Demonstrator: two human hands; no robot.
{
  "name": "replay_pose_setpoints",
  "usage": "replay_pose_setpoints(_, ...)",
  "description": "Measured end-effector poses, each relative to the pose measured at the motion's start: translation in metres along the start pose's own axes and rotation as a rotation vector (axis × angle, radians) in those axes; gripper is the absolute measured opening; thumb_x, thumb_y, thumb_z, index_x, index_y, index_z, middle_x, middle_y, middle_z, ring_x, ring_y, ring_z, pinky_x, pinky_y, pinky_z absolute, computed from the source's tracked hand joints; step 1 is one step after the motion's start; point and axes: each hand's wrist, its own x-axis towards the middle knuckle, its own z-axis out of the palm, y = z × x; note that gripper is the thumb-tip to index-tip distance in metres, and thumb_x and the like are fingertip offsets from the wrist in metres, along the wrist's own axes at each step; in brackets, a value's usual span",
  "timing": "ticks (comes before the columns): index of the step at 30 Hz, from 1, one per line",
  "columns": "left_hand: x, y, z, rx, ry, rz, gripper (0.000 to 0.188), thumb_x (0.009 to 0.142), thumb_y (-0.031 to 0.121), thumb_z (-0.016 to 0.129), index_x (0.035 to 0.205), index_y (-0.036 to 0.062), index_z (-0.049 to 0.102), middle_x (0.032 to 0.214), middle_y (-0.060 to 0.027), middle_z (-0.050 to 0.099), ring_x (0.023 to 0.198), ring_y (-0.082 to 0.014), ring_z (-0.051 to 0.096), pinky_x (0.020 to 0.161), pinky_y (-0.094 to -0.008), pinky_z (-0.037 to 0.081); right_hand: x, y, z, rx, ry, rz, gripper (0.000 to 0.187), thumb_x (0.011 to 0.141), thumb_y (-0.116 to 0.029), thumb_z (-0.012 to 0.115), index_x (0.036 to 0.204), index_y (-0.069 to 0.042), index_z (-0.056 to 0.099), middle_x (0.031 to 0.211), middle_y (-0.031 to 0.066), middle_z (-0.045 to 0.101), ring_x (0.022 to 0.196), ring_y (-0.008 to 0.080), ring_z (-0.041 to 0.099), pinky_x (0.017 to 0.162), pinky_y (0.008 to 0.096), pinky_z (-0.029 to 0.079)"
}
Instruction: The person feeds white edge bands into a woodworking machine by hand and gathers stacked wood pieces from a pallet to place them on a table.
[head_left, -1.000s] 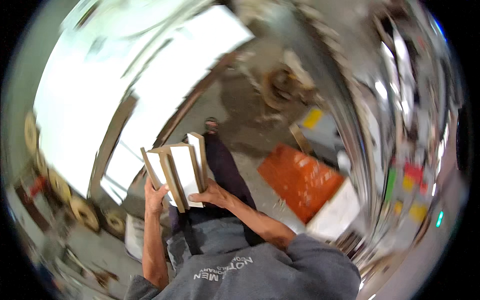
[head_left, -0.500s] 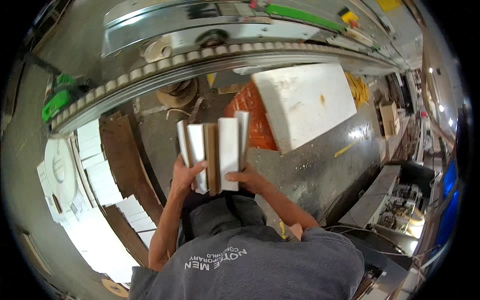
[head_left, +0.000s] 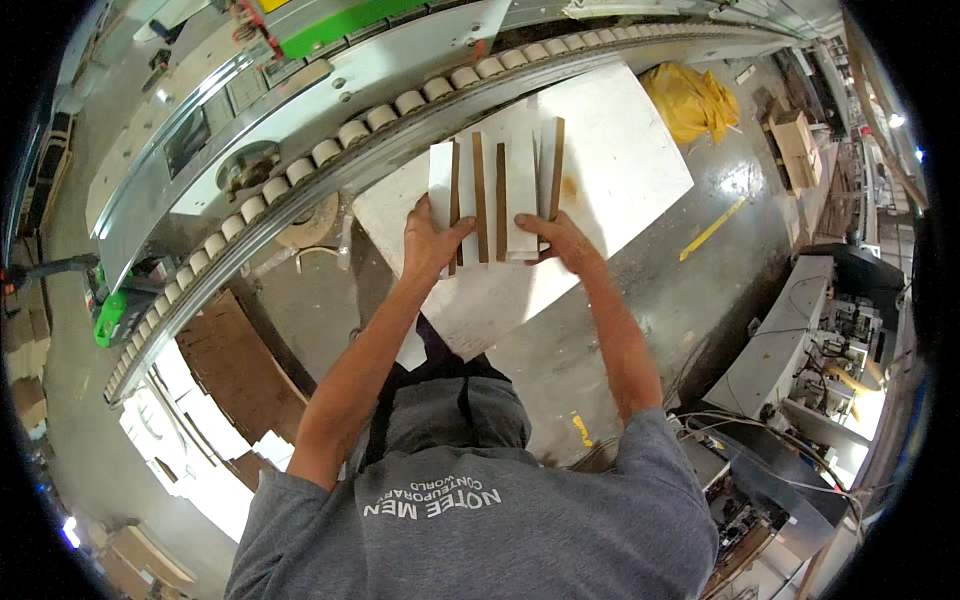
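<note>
Several narrow white-faced strips with brown edges (head_left: 521, 190) stand side by side between my hands, with small gaps among some of them. My left hand (head_left: 432, 243) grips the left-hand strips, its thumb across their near ends. On the other side my right hand (head_left: 563, 243) is closed around the right-hand strips, thumb on a white face. Beneath them lies a large white panel top (head_left: 625, 140), worn and stained. Whether the strips touch that panel or hang just above it, I cannot tell.
A roller conveyor rail (head_left: 353, 132) curves across beyond the panel, with a machine with green trim (head_left: 350, 25) behind it. Stacked white and brown boards (head_left: 235, 345) lie at the left. A yellow plastic bundle (head_left: 690, 103) sits past the panel. Open machinery with cables (head_left: 770, 360) stands at the right.
Both hands have carried the strips forward and to the right, away from my body and over the white panel. My arms are stretched further out, and the view has turned.
</note>
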Motion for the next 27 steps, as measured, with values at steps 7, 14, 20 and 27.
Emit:
replay_pose_setpoints(7, 0.0, 0.025, 0.002, -0.026, 0.015, -0.082, 0.037, 0.083, 0.021, 0.078, 0.108, -0.0033, 0.065, 0.089, -0.0125, 0.07, 0.077, -0.0174, 0.066, 0.07, -0.0336, 0.054, 0.008, -0.029, -0.053, -0.711, 0.299, 0.045, 0.084, 0.088, -0.071, 0.055, 0.106, 0.01, 0.066, 0.096, 0.0289, 0.067, 0.097, 0.0408, 0.065, 0.081, 0.0503, 0.055)
replay_pose_setpoints(14, -0.006, 0.013, -0.022, 0.123, 0.185, -0.044, 0.04, 0.084, 0.022, 0.076, 0.109, -0.0054, 0.062, 0.09, -0.0138, 0.068, 0.079, -0.0194, 0.062, 0.072, -0.035, 0.052, 0.009, 0.003, -0.074, -0.375, 0.571, -0.077, 0.067, 0.094, -0.058, 0.054, 0.102, 0.008, 0.064, 0.094, 0.0283, 0.067, 0.096, 0.0421, 0.065, 0.085, 0.0505, 0.05)
replay_pose_setpoints(20, -0.038, 0.03, -0.057, 0.307, 0.101, -0.14, 0.063, 0.083, 0.018, 0.075, 0.134, -0.0077, 0.047, 0.096, -0.0172, 0.067, 0.086, -0.0232, 0.065, 0.075, -0.0373, 0.054, 0.019, 0.037, -0.098, -0.846, 0.874, -0.173, 0.069, 0.088, -0.047, 0.068, 0.135, 0.0, 0.049, 0.11, 0.0255, 0.062, 0.105, 0.0426, 0.06, 0.09, 0.0515, 0.051)
replay_pose_setpoints(27, -0.091, 0.081, -0.126, -0.039, -0.054, -0.139, 0.059, 0.084, 0.014, 0.076, 0.132, -0.0102, 0.051, 0.109, -0.0155, 0.066, 0.095, -0.0252, 0.065, 0.087, -0.0383, 0.054, 0.022, 0.03, -0.105, -0.833, 0.688, -0.202, 0.08, 0.087, -0.047, 0.07, 0.142, 0.005, 0.046, 0.13, 0.0293, 0.054, 0.123, 0.0424, 0.049, 0.104, 0.0477, 0.044)
